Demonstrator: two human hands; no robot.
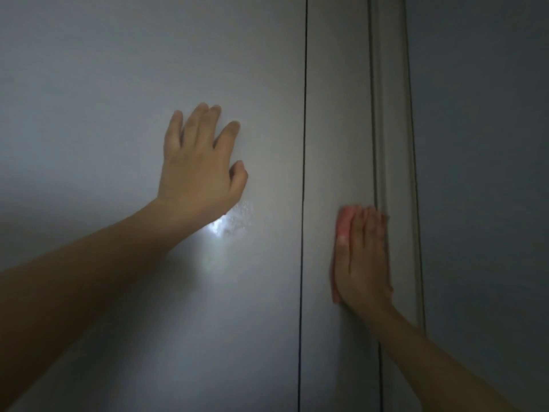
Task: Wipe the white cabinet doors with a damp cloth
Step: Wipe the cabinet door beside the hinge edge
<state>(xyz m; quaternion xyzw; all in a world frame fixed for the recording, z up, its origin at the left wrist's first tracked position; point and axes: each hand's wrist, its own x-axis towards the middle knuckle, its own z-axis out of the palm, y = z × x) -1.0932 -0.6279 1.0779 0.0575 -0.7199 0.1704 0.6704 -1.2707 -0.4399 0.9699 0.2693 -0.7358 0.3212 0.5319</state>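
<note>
Two white cabinet doors fill the view, split by a thin dark vertical gap. My left hand (199, 162) presses flat on the wide left door (118, 84), fingers straight and spread, pointing up. My right hand (363, 257) lies flat, fingers straight and together, pressing a pink cloth (344, 223) against the narrow right door (335, 114) near its right edge. Only the cloth's top and left edge show from under the hand. A bright wet patch with droplets (228, 227) sits just below my left wrist.
A vertical moulded frame strip (392, 114) runs along the right door's edge. Beyond it stands a darker grey wall (481, 173). The light is dim, with one bright reflection on the left door.
</note>
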